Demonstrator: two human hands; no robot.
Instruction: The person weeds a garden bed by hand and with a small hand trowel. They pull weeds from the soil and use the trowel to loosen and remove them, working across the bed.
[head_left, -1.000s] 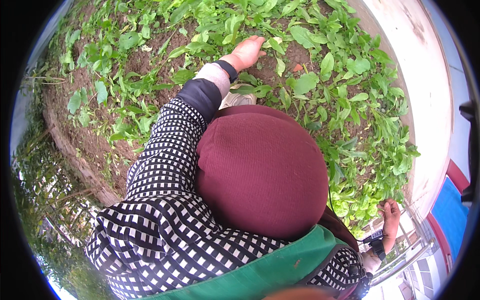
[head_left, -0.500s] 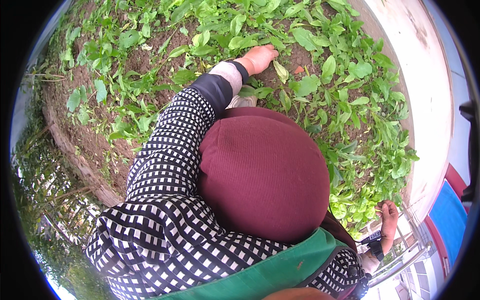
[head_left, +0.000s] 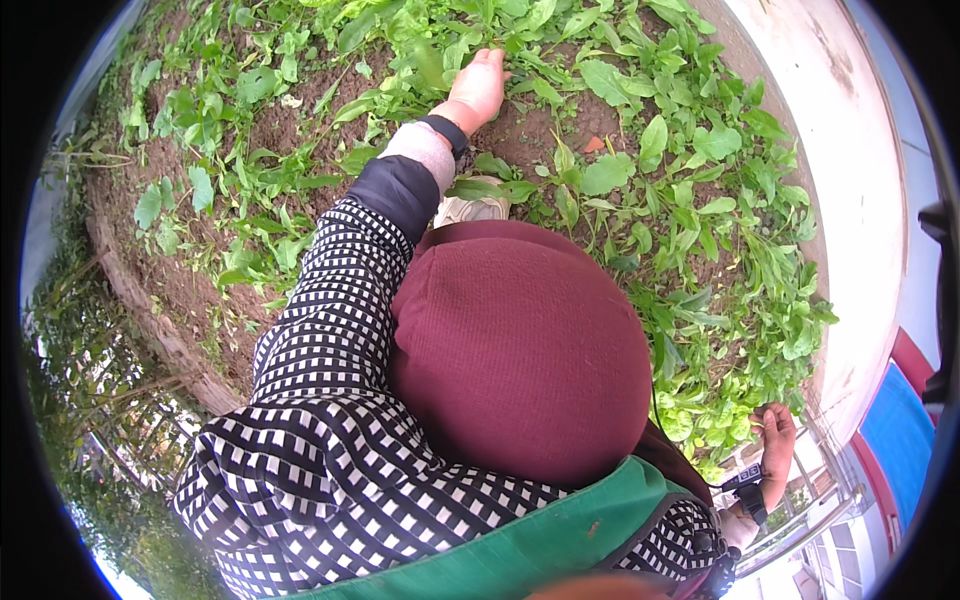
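I have the left hand (head_left: 478,88) out at full reach over the soil bed (head_left: 300,100), toward its far edge and near the middle of its width. Its fingers lie close together, pointing away from the body, with the tips in among the leafy plants (head_left: 608,172); I cannot tell whether they pinch a stem. One leaf (head_left: 430,65) just left of that hand shows only as a blur. The plants cover much of the bed, thickest along the far edge and down the right edge, where a pale wall (head_left: 850,160) runs alongside.

My right hand (head_left: 778,430) is well apart from the other, at the bed's near right corner, beside some lighter green leaves (head_left: 690,420). Its fingers are curled in toward the thumb, but I cannot make out whether anything is caught between them.

On the brown soil to the right of the left hand I see a small orange-red fragment (head_left: 594,145). A light shoe (head_left: 472,208) shows between the left wrist and the rounded burgundy fabric (head_left: 520,350) that fills the middle of my view.
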